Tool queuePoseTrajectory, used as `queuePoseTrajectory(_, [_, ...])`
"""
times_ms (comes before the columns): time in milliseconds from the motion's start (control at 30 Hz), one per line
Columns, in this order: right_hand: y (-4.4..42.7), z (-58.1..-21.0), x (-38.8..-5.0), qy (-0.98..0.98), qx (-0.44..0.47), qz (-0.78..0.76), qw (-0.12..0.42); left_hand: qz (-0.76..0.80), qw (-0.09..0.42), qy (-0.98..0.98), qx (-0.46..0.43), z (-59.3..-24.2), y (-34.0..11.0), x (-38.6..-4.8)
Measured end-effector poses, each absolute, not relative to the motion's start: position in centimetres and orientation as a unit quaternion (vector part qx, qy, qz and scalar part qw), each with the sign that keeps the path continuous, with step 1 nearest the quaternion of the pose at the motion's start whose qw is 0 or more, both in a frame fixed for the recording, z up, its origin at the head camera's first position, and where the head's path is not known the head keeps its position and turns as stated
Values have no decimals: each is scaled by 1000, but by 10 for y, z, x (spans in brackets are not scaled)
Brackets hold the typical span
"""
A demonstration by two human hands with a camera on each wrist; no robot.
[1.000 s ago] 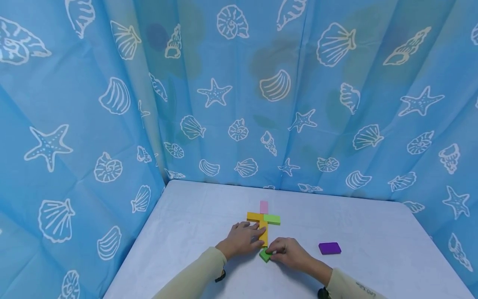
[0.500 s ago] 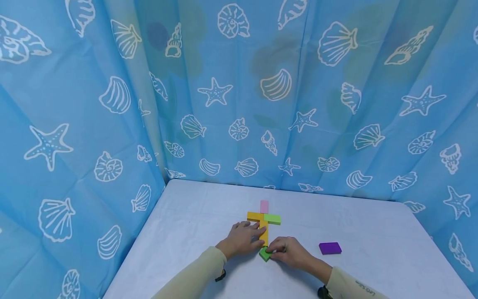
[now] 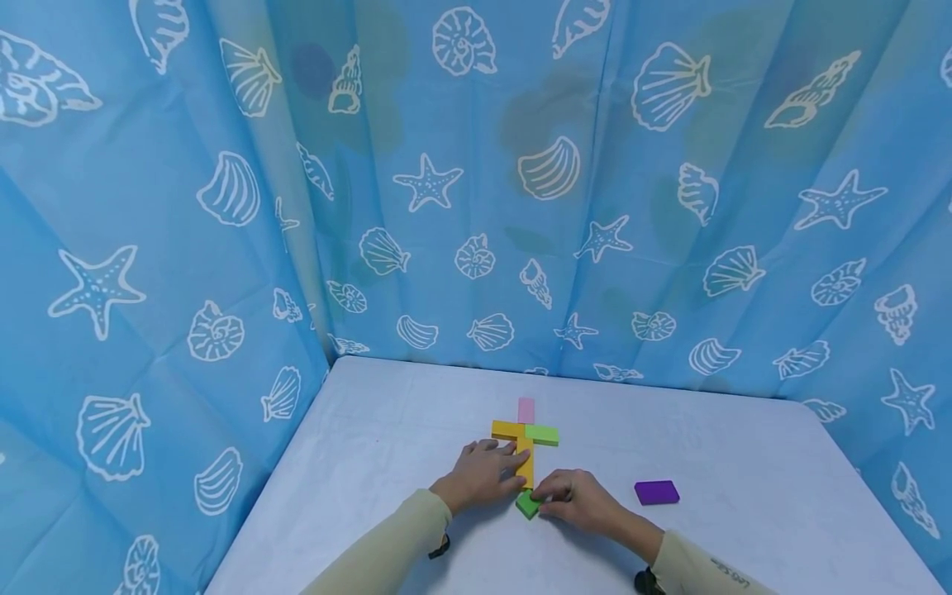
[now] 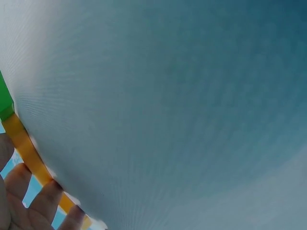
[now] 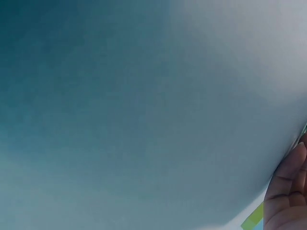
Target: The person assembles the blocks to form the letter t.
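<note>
My left hand (image 3: 479,475) rests its fingertips along a standing yellow-orange block (image 3: 527,473) in the head view; its fingers also lie against that block (image 4: 29,152) in the left wrist view. At the block's near end, my right hand (image 3: 576,500) pinches a green block (image 3: 526,505) between thumb and fingers. The green block sits turned at an angle, touching or nearly touching the yellow-orange one. Another yellow-orange block (image 3: 506,429) and a light green block (image 3: 544,435) spread left and right at the far end. A pink block (image 3: 525,410) lies beyond them.
A purple block (image 3: 657,492) lies apart, to the right of my right hand. All the blocks are on a white-covered table (image 3: 402,413). A blue curtain (image 3: 476,207) with shell prints stands behind the table and along its sides.
</note>
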State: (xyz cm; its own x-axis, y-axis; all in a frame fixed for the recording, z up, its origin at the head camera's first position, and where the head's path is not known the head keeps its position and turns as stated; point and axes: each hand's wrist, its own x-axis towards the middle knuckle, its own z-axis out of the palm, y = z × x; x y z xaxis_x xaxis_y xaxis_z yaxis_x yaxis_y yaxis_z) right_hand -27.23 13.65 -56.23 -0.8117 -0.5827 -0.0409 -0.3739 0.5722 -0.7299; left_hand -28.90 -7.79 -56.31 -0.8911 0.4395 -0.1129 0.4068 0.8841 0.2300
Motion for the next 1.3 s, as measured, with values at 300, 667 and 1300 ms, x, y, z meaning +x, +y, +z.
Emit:
queuePoseTrajectory(300, [144,-557,-269,876,-251,-381,156,105,83,966,220,-563,-79,-288])
queuePoseTrajectory(667, [165,-547,-271,882,-198,-396,161,103,84,966,220,-559,-76,-288])
queuePoseTrajectory(1300, [219,-534,-272,901,-163,-392,92,114,104,963,219,-560,-78,-291])
